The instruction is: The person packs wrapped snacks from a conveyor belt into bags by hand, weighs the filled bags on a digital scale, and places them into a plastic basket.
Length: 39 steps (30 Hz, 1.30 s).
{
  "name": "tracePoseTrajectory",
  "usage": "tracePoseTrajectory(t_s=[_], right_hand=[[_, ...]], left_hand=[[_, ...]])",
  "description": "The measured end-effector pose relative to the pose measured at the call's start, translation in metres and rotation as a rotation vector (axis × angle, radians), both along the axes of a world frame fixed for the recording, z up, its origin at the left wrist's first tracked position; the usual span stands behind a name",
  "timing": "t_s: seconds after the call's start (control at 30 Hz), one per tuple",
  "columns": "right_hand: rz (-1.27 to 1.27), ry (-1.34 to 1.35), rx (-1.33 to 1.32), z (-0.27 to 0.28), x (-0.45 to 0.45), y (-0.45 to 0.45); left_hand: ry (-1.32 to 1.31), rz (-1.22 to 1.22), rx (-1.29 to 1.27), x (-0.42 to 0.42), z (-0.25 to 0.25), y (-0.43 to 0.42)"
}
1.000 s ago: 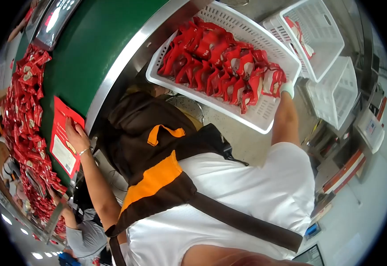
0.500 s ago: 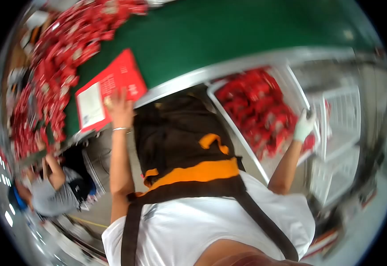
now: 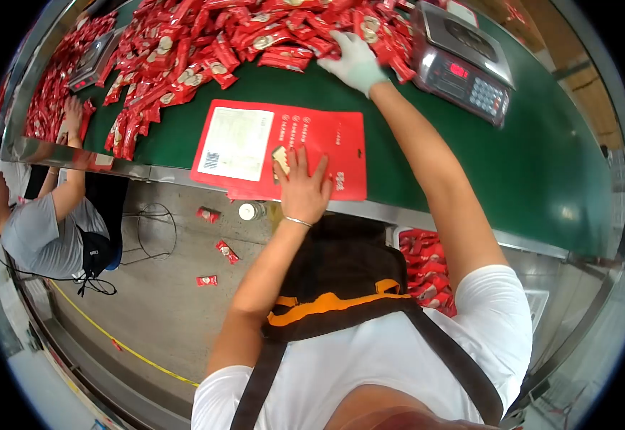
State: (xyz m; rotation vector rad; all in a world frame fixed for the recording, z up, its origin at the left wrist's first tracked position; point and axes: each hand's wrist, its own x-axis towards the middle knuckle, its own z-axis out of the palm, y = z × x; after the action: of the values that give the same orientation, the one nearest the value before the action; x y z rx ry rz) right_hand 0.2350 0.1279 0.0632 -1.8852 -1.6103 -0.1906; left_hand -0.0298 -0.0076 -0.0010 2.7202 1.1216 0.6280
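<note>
My left hand (image 3: 305, 188), bare with a bracelet at the wrist, lies flat with its fingers spread on a large red bag (image 3: 327, 132). The bag has a white label panel and rests at the near edge of the green table (image 3: 391, 143). In a pale glove, my right hand (image 3: 357, 66) reaches to the pile of small red packets (image 3: 284, 54) at the back. Its thumb and fingers are apart at the edge of the pile, and I see no packet held in them. Just right of this hand stands a digital scale (image 3: 463, 72) with a lit red display.
Below the table edge at right, a crate holds more red packets (image 3: 427, 269). Several packets (image 3: 226, 251) and a white-topped round container (image 3: 249, 211) are on the floor. A co-worker in a grey shirt (image 3: 47, 229) works at left, near another scale (image 3: 94, 61).
My right hand has gone from the packet crate at the right up to the pile on the table. My left hand stays on the red bag. The view has turned.
</note>
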Motion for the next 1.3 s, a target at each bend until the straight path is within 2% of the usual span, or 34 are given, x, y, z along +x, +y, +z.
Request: tracePoseTrajectory(t_s=[0.07, 0.13, 0.2, 0.27, 0.33, 0.4, 0.47, 0.53, 0.6, 0.67, 0.73, 0.8, 0.87, 0.93, 1.0, 1.03, 1.07, 1.1, 1.13, 1.2, 1.3], right_hand=[[0.14, 0.131, -0.239, 0.001, -0.011, 0.053], [0.141, -0.081, -0.444, 0.009, -0.037, 0.085], [0.061, -0.384, -0.54, -0.003, -0.066, 0.105], [0.018, -0.426, -0.644, -0.007, -0.081, 0.112], [0.032, -0.418, -0.489, -0.035, -0.07, 0.117], [0.094, -0.459, -0.511, -0.035, -0.061, 0.104], [0.115, -0.501, -0.401, -0.046, -0.043, 0.07], [0.032, -0.481, -0.261, -0.062, -0.03, 0.019], [-0.121, -0.355, -0.621, -0.021, -0.041, -0.035], [-0.129, -0.332, -0.619, -0.025, -0.02, -0.063], [0.098, 0.022, -0.307, -0.048, 0.006, -0.081], [0.043, 0.262, -0.337, -0.046, 0.019, -0.093], [0.078, 0.105, -0.296, -0.051, 0.024, -0.087], [0.07, 0.192, -0.317, -0.045, 0.021, -0.078], [0.066, 0.272, -0.323, -0.034, 0.014, -0.078], [0.021, 0.146, -0.217, -0.027, 0.011, -0.082], [-0.02, 0.018, -0.111, -0.019, 0.008, -0.081], [-0.023, 0.011, 0.04, -0.022, 0.004, -0.081], [0.017, 0.001, 0.042, -0.023, 0.001, -0.082], [0.125, -0.052, -0.195, -0.045, -0.011, -0.088], [0.117, -0.057, -0.165, -0.056, -0.01, -0.088]], left_hand=[[-0.031, 0.005, -0.001, 0.0, -0.001, 0.0], [-0.033, 0.004, -0.019, 0.0, 0.0, 0.0], [-0.037, 0.021, -0.028, 0.002, 0.0, 0.003], [-0.05, 0.009, -0.059, 0.0, -0.002, 0.002], [-0.068, 0.009, -0.113, -0.001, -0.004, 0.002], [-0.148, -0.004, -0.116, -0.006, -0.001, 0.004], [-0.17, 0.009, -0.161, -0.01, -0.002, 0.005], [-0.209, -0.014, -0.185, -0.009, 0.004, 0.007], [0.047, 0.067, -0.168, -0.011, 0.016, 0.005], [0.062, 0.052, -0.177, -0.012, 0.017, 0.007], [0.101, 0.035, -0.13, -0.016, 0.009, 0.009], [0.131, 0.023, -0.08, -0.017, 0.011, 0.016], [0.167, 0.038, -0.177, -0.015, 0.016, 0.023], [0.113, 0.058, -0.061, -0.001, 0.027, 0.03], [0.282, 0.113, -0.33, 0.019, 0.049, 0.046], [0.355, 0.133, -0.193, 0.026, 0.045, 0.052], [0.349, 0.134, -0.174, 0.034, 0.048, 0.058], [0.415, 0.16, -0.233, 0.039, 0.051, 0.061], [0.488, 0.183, -0.3, 0.043, 0.053, 0.062], [0.504, 0.205, -0.266, 0.048, 0.048, 0.06], [0.492, 0.215, -0.242, 0.047, 0.042, 0.057]])
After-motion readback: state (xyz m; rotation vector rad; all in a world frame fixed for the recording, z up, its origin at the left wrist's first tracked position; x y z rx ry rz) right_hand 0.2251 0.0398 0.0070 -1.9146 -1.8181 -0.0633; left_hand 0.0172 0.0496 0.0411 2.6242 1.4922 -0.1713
